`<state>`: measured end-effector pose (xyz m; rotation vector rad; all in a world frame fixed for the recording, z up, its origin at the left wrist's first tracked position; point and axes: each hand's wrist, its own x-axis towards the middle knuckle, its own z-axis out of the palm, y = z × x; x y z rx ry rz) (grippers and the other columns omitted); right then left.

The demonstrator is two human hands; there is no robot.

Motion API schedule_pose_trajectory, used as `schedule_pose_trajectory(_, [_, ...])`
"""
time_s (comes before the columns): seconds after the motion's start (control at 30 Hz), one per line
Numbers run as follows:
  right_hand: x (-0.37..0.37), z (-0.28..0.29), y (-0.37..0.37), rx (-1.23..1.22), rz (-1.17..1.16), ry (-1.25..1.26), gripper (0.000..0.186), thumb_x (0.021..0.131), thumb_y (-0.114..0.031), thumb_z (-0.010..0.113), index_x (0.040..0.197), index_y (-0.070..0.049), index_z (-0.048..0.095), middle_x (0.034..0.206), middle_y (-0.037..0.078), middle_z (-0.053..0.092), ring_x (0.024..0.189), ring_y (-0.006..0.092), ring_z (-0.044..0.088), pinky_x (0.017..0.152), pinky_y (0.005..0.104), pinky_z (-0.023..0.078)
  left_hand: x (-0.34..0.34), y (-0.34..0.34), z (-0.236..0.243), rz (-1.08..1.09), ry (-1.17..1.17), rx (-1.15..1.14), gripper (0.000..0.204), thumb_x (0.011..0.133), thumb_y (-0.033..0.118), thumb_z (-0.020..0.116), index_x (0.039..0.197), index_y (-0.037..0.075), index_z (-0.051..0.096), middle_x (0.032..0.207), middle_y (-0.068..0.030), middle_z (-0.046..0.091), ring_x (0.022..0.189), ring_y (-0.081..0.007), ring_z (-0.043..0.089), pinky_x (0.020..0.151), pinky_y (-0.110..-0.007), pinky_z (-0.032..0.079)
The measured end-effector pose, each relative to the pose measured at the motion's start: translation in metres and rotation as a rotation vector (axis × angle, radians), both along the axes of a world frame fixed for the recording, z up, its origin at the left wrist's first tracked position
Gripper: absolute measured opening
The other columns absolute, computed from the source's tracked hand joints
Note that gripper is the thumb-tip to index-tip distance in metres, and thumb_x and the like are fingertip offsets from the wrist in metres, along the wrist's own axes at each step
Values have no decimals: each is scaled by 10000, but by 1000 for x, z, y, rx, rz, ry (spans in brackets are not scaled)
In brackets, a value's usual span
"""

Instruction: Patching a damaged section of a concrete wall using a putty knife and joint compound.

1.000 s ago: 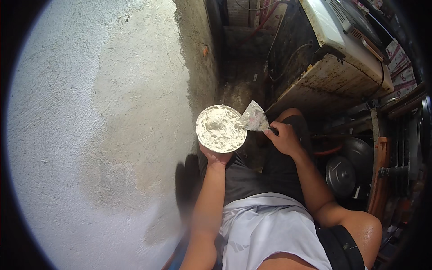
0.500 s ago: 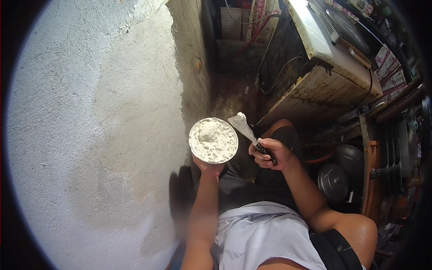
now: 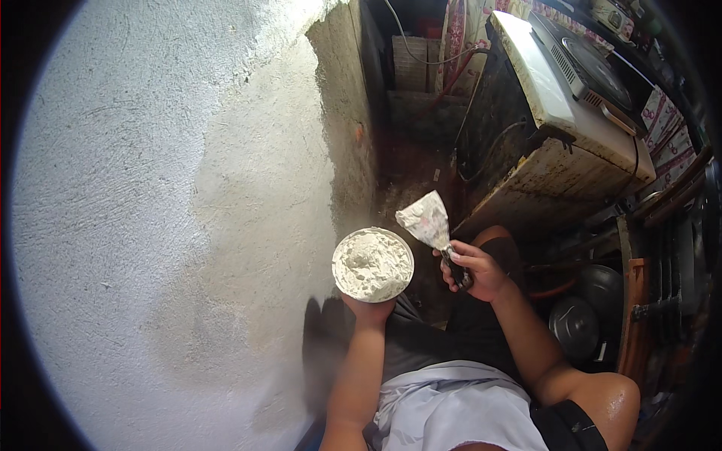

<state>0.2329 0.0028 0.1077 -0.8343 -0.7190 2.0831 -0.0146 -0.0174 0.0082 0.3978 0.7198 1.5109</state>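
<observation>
My left hand [image 3: 369, 307] is closed around the lower side of a round white tub [image 3: 336, 279], its fingers mostly hidden beneath. Off-white putty [image 3: 372, 264] fills the tub nearly to the rim, its surface lumpy and scooped. To the right of the tub, my right hand [image 3: 475, 272] grips the black handle of a putty knife [image 3: 434, 231]. The flared blade points up and to the left, apart from the tub, with putty smeared on its face and edge. On my left stands a rough wall [image 3: 256, 188], partly whitish and partly bare grey-brown.
Ahead on the right stands a rusty, stained white appliance [image 3: 560, 173] with a flat stove [image 3: 590, 64] on top. Dark pots [image 3: 575, 327] lie to my right, beside an orange-brown wooden post [image 3: 634, 316]. A hose [image 3: 414, 49] hangs at the far end.
The putty knife has turned in my right hand, so its blade now shows its putty-covered face. In the picture, the tub, both hands and the surroundings sit further right and lower.
</observation>
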Motion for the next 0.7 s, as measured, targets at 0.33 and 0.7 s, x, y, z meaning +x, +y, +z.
schedule_pose_trajectory(0.33, [-5,-38,212,493,-119,-315,258,1059,-164,557,1282,-36,563,877,28,602,755,86,533,677,259,460,45,131,-14,-39,-517,-141,696,980,589,395,1505,140,477,1508,-119,517,1391,-343,493,1180,-539,369])
schedule_pose_trajectory(0.7, [-43,-131,455,875,-206,-716,292,994,-82,632,1271,-17,563,1091,131,644,1036,215,614,947,334,469,60,253,-49,-33,-538,-250,711,977,601,462,1526,148,470,1572,-118,459,1446,-372,425,1198,-595,320])
